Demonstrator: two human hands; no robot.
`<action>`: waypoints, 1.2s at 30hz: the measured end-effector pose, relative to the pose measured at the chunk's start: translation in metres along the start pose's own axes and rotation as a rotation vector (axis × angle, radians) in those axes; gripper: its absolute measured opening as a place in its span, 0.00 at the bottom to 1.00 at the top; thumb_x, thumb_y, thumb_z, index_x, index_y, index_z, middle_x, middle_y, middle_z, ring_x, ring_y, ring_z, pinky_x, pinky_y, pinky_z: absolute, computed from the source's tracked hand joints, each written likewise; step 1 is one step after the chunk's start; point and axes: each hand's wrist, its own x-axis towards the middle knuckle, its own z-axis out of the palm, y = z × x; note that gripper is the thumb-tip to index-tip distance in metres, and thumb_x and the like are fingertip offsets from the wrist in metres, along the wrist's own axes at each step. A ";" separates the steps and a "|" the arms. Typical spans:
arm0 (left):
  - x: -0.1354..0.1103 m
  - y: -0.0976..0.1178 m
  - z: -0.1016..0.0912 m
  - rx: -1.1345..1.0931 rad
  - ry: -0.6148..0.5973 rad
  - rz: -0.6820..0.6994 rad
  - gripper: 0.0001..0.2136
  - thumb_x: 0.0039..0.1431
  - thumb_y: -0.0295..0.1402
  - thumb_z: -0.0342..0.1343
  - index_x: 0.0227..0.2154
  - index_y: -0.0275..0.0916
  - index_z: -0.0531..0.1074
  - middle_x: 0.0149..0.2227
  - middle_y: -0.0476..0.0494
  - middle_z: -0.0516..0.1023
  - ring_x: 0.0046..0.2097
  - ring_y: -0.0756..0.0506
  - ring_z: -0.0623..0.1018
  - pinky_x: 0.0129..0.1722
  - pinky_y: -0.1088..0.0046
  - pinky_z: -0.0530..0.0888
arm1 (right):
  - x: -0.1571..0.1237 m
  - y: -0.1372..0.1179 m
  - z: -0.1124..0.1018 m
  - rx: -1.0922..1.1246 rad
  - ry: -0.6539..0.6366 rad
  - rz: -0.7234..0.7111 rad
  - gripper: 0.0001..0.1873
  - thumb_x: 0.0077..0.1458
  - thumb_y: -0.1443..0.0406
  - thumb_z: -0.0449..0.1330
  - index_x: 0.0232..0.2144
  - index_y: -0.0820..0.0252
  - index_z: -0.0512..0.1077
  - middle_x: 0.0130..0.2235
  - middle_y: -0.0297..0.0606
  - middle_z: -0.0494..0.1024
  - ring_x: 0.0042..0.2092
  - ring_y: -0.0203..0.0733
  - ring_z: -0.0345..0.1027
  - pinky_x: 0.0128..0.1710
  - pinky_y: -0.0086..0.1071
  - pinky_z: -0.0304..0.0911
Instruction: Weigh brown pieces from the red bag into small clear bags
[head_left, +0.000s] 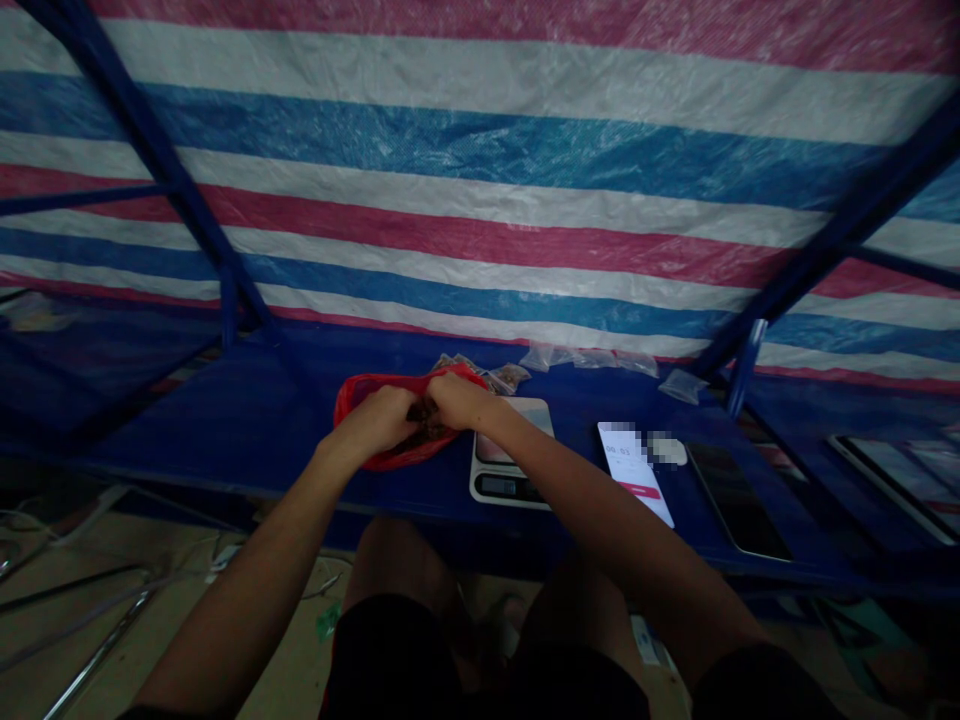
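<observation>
Both bare forearms reach forward from the seated person and meet at a crumpled red thin plastic bag (386, 425) that lies on the dark blue cloth-covered worktop (262, 420). The left hand (379, 420) is curled, knuckles up, and its grip is pressed together on the near left edge of the red bag, just above the wrist. The right hand (456, 398) is bent inward at the wrist, and its grip pinches the upper rim of the red bag, so the two hands are very close, almost touching, over the bag's mouth. Some small dark brown content shows between the hands, inside the red bag; I cannot tell what it is. Just to the right of the red bag stands a flat white digital kitchen scale (510, 460), partly covered by the right forearm. Further right of the red bag lies a lit white-screen smartphone (636, 472), then a dark black tablet (735, 500). Behind the red bag, near the striped tarpaulin wall (480, 180), lie several small clear plastic pouches (592, 358).
</observation>
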 end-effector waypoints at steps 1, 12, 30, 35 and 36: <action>0.000 -0.001 -0.001 0.024 0.005 0.006 0.10 0.57 0.31 0.60 0.40 0.41 0.84 0.42 0.37 0.87 0.46 0.36 0.84 0.45 0.65 0.76 | -0.001 0.000 -0.001 0.001 0.001 -0.002 0.12 0.59 0.74 0.62 0.43 0.68 0.84 0.46 0.53 0.86 0.45 0.46 0.80 0.40 0.29 0.65; 0.002 -0.007 -0.013 0.202 0.028 0.063 0.13 0.61 0.31 0.55 0.38 0.40 0.86 0.39 0.37 0.87 0.40 0.39 0.85 0.39 0.68 0.73 | -0.001 0.003 -0.005 0.048 0.080 -0.048 0.16 0.57 0.76 0.59 0.42 0.65 0.85 0.44 0.50 0.87 0.43 0.45 0.80 0.41 0.31 0.65; 0.003 -0.008 -0.010 0.130 0.003 0.126 0.13 0.62 0.30 0.56 0.36 0.46 0.87 0.35 0.43 0.88 0.36 0.41 0.84 0.39 0.68 0.72 | -0.022 0.014 -0.008 0.187 0.227 -0.129 0.15 0.57 0.77 0.59 0.40 0.63 0.84 0.43 0.43 0.87 0.42 0.41 0.78 0.45 0.31 0.64; 0.000 -0.010 -0.010 0.086 -0.008 0.155 0.13 0.62 0.31 0.56 0.36 0.46 0.88 0.35 0.44 0.88 0.37 0.41 0.84 0.39 0.68 0.72 | -0.029 0.015 -0.008 0.238 0.294 -0.142 0.14 0.59 0.76 0.60 0.41 0.62 0.84 0.45 0.42 0.87 0.45 0.41 0.78 0.48 0.31 0.64; -0.002 -0.011 -0.010 0.071 -0.013 0.159 0.13 0.63 0.31 0.56 0.36 0.46 0.88 0.36 0.44 0.88 0.37 0.41 0.85 0.40 0.68 0.73 | -0.036 0.018 -0.012 0.258 0.332 -0.135 0.13 0.60 0.76 0.61 0.42 0.61 0.84 0.46 0.41 0.86 0.46 0.41 0.78 0.50 0.32 0.65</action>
